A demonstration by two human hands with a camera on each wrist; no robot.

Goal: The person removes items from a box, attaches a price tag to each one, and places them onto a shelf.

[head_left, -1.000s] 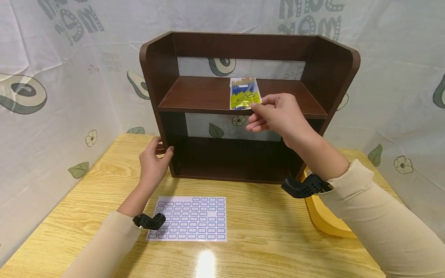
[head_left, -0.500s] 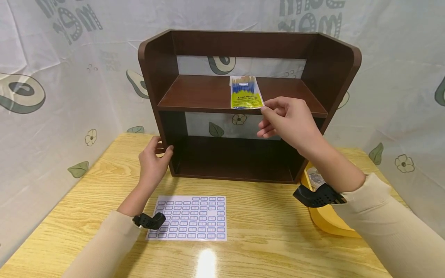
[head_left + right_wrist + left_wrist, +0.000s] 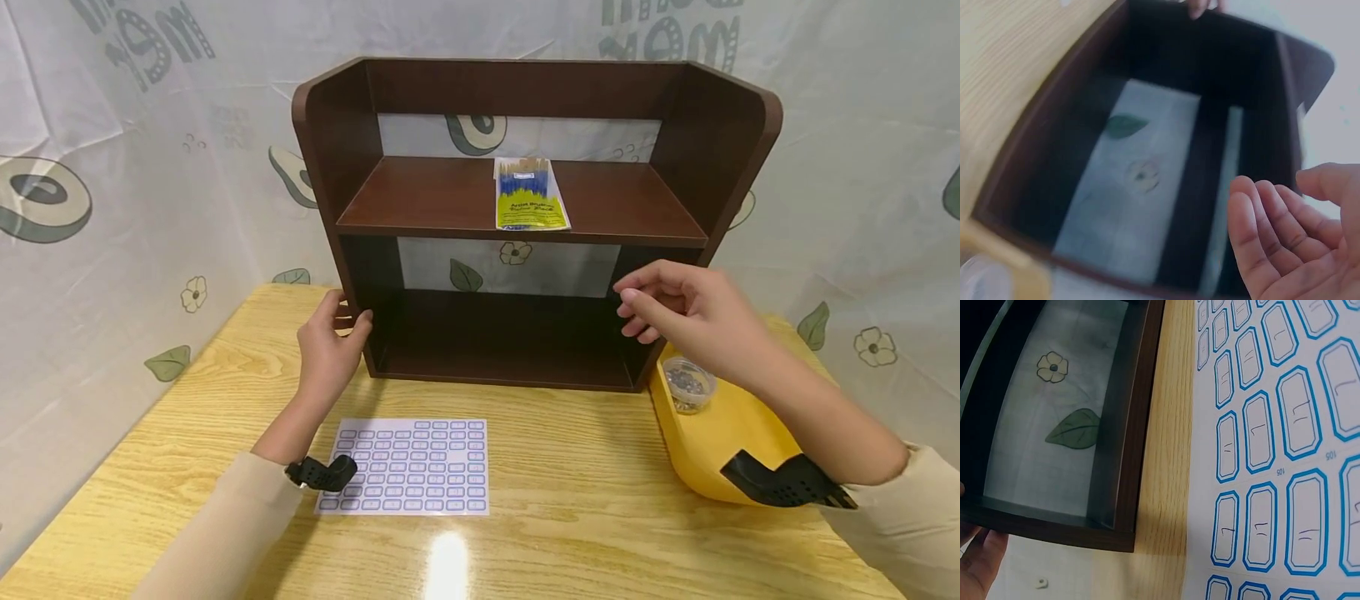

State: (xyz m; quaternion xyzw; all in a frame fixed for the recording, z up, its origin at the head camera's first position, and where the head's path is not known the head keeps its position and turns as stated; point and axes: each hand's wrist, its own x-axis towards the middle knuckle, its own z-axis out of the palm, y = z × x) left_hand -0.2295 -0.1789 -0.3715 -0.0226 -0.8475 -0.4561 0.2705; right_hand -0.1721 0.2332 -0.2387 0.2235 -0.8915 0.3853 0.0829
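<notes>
Packet [image 3: 532,200] is on the shelf's upper board [image 3: 427,196], lying face up around the middle, bottom end at the front edge. I can read "Artist Brushes" on it; blue over yellow-green print, pale brown strip at the far end.

Shelf [image 3: 517,90] is dark brown, two levels, upright on the table [image 3: 555,467]. My left hand [image 3: 330,346] is clamped on its left side panel, down at the lower level: thumb on the inner side, fingers round the outside. My right hand [image 3: 682,312] is off the packet, in front of the shelf's right side panel and just above the bin. Fingers loosely bent, thumb apart from them in the right wrist view, which is a bit blurred for me.

Yellow bin [image 3: 738,421] sits by the shelf's front right corner. Clear round tub [image 3: 688,383] in its far left corner, small greyish bits inside; can't make out what they are.

Label sheet [image 3: 412,475] lies flat in front of the shelf, left of centre, blue-bordered labels with pen strokes. Pale curtain [image 3: 225,167] behind, avocado and flower print.
</notes>
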